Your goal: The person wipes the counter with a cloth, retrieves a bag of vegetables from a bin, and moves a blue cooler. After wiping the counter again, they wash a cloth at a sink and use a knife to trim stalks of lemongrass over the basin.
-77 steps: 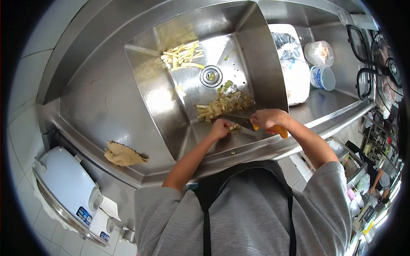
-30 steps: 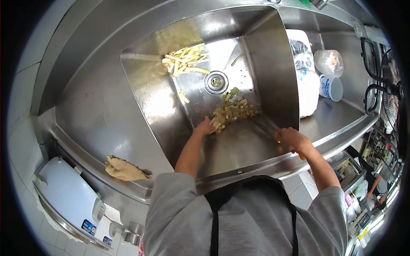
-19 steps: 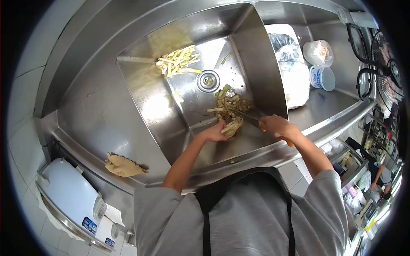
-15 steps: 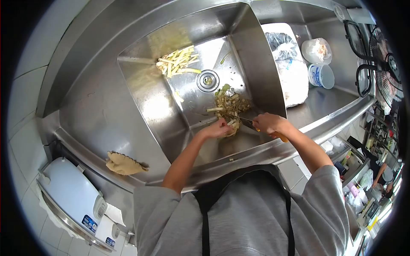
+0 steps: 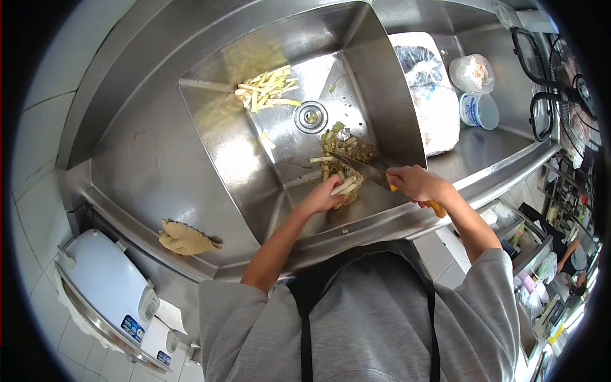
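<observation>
In the steel sink basin (image 5: 398,95): trimmed stalks (image 5: 266,89), one pile beyond the drain (image 5: 311,117), seemingly done; root-tangled scraps (image 5: 358,151), one heap; pale stalks (image 5: 344,186), one bunch, apparently unfinished, pinched by the left hand (image 5: 324,195); kitchen knife (image 5: 364,169) (yellow-handled), one, right hand (image 5: 417,183) wrapped round its grip.

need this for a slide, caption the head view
Orange-handled metal knife and pale rooted stalks in two bare hands over a steel sink

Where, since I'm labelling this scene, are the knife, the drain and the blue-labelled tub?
Knife (image 5: 370,172), head view, on the blade.
Drain (image 5: 312,117), head view, on its centre.
Blue-labelled tub (image 5: 471,110), head view, on its label.
</observation>
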`<action>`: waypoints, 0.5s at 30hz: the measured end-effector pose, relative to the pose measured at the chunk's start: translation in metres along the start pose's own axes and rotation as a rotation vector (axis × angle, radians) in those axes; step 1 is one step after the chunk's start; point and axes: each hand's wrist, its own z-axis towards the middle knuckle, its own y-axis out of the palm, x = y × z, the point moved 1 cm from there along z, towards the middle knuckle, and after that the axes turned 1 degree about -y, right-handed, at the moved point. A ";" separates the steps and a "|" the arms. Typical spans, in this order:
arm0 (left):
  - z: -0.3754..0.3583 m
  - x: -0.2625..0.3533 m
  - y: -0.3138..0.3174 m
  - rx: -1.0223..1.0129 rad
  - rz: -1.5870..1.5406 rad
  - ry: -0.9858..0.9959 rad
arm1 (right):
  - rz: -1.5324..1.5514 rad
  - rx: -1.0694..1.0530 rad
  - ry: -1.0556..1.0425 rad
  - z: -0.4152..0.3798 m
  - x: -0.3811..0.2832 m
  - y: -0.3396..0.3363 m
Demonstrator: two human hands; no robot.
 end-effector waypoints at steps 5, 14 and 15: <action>0.007 -0.018 0.011 0.076 -0.094 -0.137 | -0.038 0.035 0.012 0.001 0.002 0.002; -0.004 -0.001 0.003 0.061 -0.102 -0.031 | -0.103 -0.006 0.085 0.026 0.009 0.007; -0.004 -0.002 0.004 0.032 -0.193 -0.051 | -0.093 -0.014 0.086 0.027 0.009 0.007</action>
